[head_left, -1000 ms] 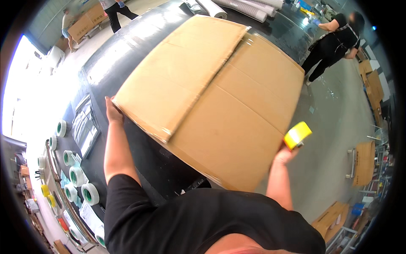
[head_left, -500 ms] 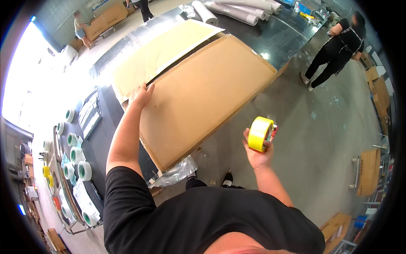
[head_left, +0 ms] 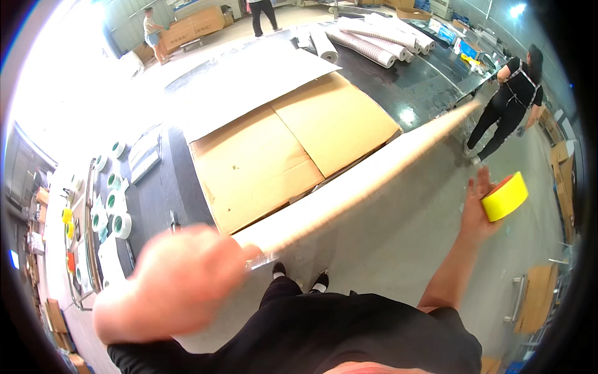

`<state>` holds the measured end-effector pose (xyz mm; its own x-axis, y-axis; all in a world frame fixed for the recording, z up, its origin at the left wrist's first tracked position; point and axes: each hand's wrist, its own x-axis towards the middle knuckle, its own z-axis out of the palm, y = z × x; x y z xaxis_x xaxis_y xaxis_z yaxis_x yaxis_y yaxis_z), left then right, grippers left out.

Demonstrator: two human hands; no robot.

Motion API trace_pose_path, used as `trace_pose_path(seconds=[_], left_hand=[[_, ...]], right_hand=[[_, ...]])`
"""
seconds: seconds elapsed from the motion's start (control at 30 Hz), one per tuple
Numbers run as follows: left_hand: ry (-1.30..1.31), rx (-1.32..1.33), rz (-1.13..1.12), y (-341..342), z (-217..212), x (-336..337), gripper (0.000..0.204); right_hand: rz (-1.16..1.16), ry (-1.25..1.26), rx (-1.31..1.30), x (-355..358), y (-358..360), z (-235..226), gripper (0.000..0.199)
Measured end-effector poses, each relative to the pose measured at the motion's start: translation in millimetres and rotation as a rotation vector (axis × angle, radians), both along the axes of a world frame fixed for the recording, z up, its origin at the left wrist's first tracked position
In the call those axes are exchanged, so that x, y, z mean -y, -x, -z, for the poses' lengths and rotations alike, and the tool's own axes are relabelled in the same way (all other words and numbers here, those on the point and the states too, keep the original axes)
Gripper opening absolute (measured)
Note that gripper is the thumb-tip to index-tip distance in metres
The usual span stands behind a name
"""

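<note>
A large flat cardboard box (head_left: 261, 168) lies on the dark table, two brown panels showing with a seam between them. Along its near side a long cardboard flap (head_left: 367, 177) stands raised, almost edge-on and blurred. My left hand (head_left: 187, 274), smeared by motion, is closed at the flap's near left end. My right hand (head_left: 476, 209) is off to the right above the floor, gripping a roll of yellow packing tape (head_left: 506, 196) with some fingers stretched upward. A pale cardboard flap (head_left: 249, 93) lies along the box's far side.
Several tape rolls (head_left: 115, 201) stand on the table's left part. White ribbed rolls (head_left: 367, 43) lie at the far end. A person in black (head_left: 514, 103) stands at the right; two others are farther back. A brown carton (head_left: 537, 299) is at the lower right.
The near cardboard flap has swung up off the box toward me, uncovering the panels beneath. My left hand has come nearer with it. My right hand has moved right and slightly up with the tape.
</note>
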<state>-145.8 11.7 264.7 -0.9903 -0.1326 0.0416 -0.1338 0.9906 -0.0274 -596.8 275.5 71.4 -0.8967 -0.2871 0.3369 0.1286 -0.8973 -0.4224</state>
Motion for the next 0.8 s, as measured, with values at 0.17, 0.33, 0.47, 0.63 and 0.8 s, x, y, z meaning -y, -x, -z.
trace_pose_path(seconds=[0.17,0.33,0.47,0.63,0.8], left_hand=[[-0.375,-0.057,0.102,-15.8,35.7,-58.9,0.038],[-0.584,-0.224,0.099,-8.7,87.1,-88.9,0.051],[-0.631,-0.137,0.081,-3.7,116.5,-112.0,0.06],[-0.508,-0.118,-0.087,-6.8,149.0,-145.6,0.056],[-0.532,-0.061,-0.278,4.6,207.3,-197.6,0.043]], right_hand=[[0.027,0.205,0.215,2.1,-8.2,-50.1,0.064],[-0.155,-0.113,-0.021,-23.8,-5.2,-13.8,0.074],[-0.085,-0.29,-0.055,-32.2,16.3,19.0,0.069],[-0.047,-0.377,0.11,-34.7,9.8,36.4,0.067],[-0.32,-0.633,0.286,-102.6,29.9,86.7,0.062]])
